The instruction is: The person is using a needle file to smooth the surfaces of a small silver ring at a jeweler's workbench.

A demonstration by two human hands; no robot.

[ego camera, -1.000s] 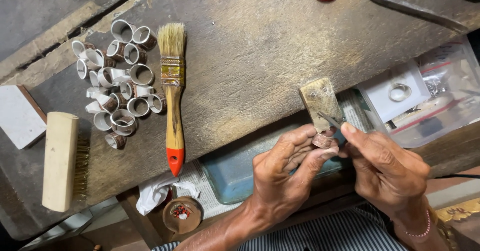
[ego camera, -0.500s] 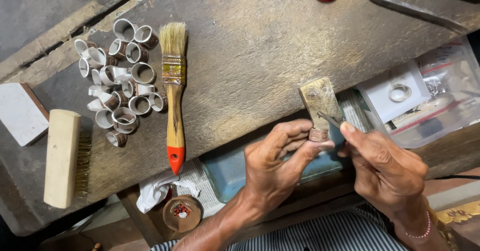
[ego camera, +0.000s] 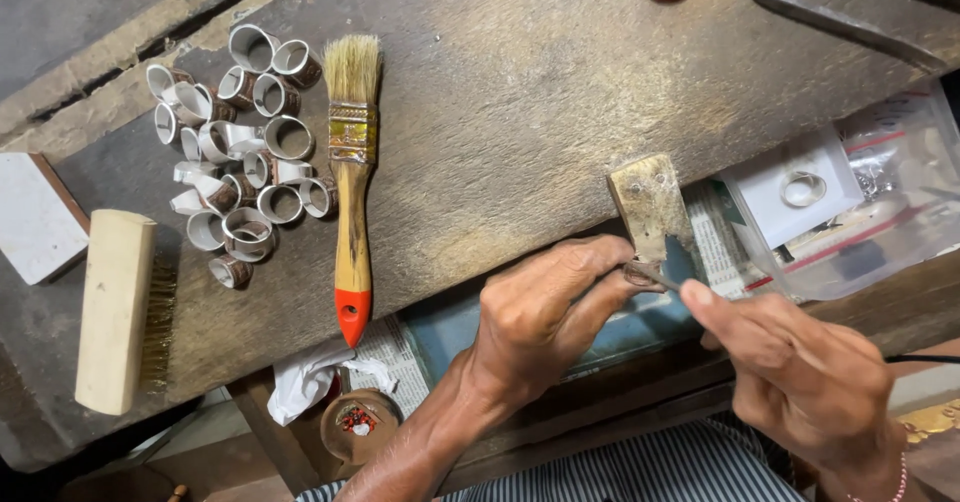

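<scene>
Left hand (ego camera: 545, 317) pinches a small round metal ring (ego camera: 638, 274) against a worn wooden peg (ego camera: 650, 207); right hand (ego camera: 800, 377) grips a thin tool (ego camera: 660, 279).

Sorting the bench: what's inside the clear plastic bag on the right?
The clear plastic bag holds a white card with a metal ring on it. Glare blurs the bag's other contents.
</scene>
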